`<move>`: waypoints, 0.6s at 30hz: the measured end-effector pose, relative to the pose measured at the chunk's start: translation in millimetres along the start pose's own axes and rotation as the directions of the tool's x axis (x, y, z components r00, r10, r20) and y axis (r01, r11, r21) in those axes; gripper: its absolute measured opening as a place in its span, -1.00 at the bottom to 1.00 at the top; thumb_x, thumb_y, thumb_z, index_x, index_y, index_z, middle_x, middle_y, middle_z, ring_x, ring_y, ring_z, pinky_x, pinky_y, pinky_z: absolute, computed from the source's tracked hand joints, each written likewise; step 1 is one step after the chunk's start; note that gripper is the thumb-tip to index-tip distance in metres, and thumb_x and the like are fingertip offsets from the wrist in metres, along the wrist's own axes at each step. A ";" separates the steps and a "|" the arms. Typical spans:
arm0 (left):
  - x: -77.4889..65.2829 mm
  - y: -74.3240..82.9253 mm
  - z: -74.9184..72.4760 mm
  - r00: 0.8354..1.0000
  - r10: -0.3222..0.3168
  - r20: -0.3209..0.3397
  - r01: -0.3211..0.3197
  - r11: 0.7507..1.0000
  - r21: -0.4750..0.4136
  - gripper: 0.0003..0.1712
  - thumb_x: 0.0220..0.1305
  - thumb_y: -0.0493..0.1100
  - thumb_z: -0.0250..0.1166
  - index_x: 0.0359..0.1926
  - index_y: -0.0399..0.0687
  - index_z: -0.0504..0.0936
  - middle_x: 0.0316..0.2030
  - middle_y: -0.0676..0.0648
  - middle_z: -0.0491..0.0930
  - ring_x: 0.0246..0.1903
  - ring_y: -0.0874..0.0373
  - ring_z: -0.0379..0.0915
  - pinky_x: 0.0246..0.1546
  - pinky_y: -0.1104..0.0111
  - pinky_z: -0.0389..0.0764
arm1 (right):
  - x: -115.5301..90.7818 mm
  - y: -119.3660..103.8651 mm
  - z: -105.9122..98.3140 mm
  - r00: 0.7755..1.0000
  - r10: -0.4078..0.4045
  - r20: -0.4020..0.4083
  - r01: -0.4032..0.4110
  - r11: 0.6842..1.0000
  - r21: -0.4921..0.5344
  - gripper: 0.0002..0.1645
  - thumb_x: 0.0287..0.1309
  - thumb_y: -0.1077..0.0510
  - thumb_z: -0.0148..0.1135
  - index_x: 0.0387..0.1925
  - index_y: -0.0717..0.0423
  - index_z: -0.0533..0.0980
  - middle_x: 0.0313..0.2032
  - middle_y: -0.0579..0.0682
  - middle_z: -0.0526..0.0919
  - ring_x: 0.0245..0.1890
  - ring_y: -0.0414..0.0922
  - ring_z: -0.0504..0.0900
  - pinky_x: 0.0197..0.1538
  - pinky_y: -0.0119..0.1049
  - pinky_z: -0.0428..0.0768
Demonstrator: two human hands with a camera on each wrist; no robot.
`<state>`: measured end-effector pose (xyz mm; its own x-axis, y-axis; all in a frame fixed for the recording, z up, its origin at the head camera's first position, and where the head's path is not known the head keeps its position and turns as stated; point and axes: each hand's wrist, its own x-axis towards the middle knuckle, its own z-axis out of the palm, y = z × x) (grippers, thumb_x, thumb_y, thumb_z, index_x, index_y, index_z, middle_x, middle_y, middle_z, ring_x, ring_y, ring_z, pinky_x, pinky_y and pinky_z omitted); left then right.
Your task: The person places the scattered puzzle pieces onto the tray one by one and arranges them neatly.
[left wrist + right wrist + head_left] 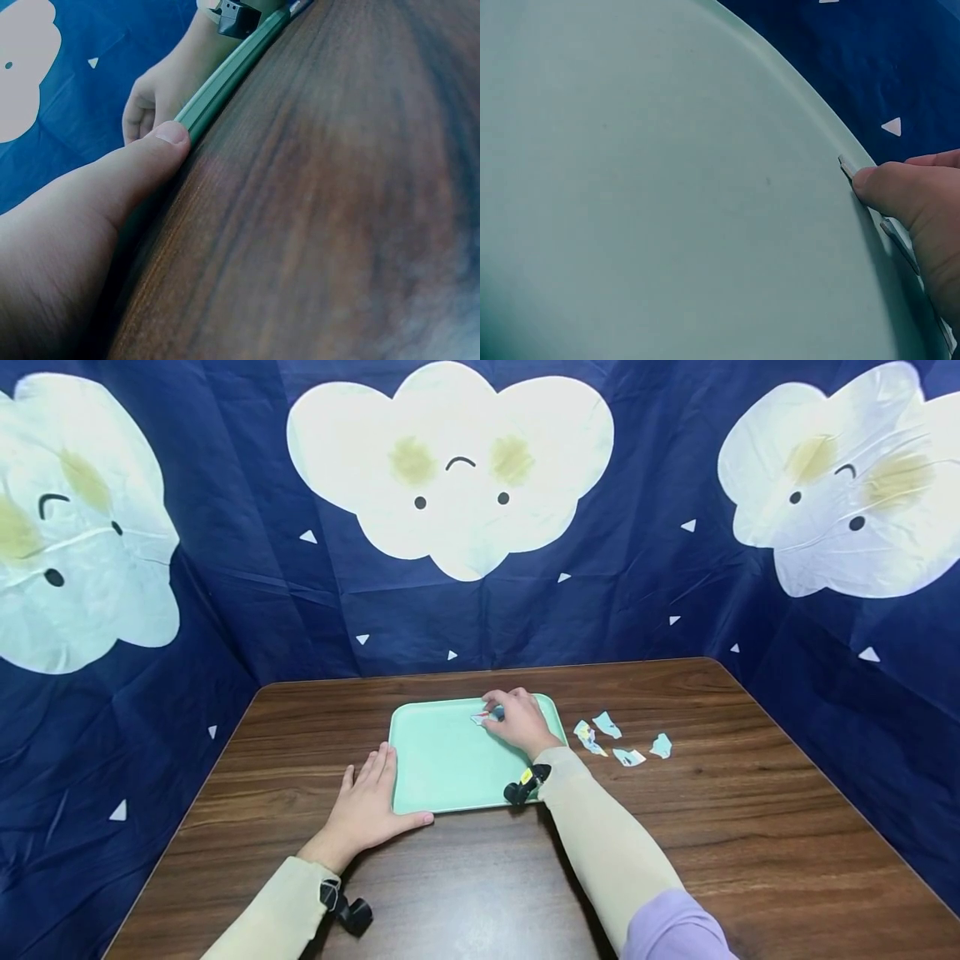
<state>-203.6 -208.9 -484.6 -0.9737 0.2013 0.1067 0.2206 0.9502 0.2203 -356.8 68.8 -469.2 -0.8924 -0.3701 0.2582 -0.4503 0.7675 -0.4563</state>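
A mint-green tray [450, 768] lies on the wooden table. My left hand [369, 806] rests at its near left corner, fingers straight along the left side and thumb along the front edge. In the left wrist view, the thumb [150, 161] touches the tray's rim. Over the tray's far right part, my right hand [521, 722] pinches a small, thin, irregular picture piece [480, 718] between thumb and fingers. The right wrist view shows that piece [846, 166] edge-on at the thumb tip, with another piece [898, 244] below it, partly hidden by the hand.
Several irregular picture pieces lie right of the tray: a multicoloured one [588, 737], light blue ones [607, 724] [661, 746] and a whitish one [628, 757]. A dark blue curtain [480, 618] with white clouds hangs behind the wooden table [750, 827].
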 end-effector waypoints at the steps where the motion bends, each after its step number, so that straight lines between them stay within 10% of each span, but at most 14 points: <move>1: 0.0 0.0 0.3 1.000 0.000 0.000 0.000 1.000 -0.001 0.62 -0.11 0.80 0.10 0.55 -0.42 -0.05 0.55 -0.36 -0.07 0.53 -0.28 -0.09 0.39 -0.33 -0.08 | 0.2 0.3 0.4 1.000 0.001 0.001 -0.001 1.000 -0.005 -0.51 0.25 -0.04 0.41 0.19 -0.10 0.57 -0.09 -0.26 0.72 0.04 -0.08 0.47 0.27 -0.05 0.34; 18: 1.6 -2.6 3.2 1.000 -0.003 0.005 0.003 1.000 0.000 0.62 -0.12 0.81 0.08 0.56 -0.40 -0.05 0.56 -0.34 -0.10 0.54 -0.26 -0.12 0.40 -0.32 -0.10 | 0.6 0.1 -0.2 0.999 0.021 0.037 -0.021 1.000 -0.007 -0.46 0.25 -0.11 0.40 0.22 -0.14 0.54 -0.03 -0.27 0.72 0.19 -0.07 0.45 0.35 -0.06 0.31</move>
<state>-205.9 -210.3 -488.1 -0.9747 0.1996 0.1008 0.2176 0.9507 0.2208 -357.4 68.7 -469.0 -0.9022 -0.3727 0.2171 -0.4313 0.7788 -0.4555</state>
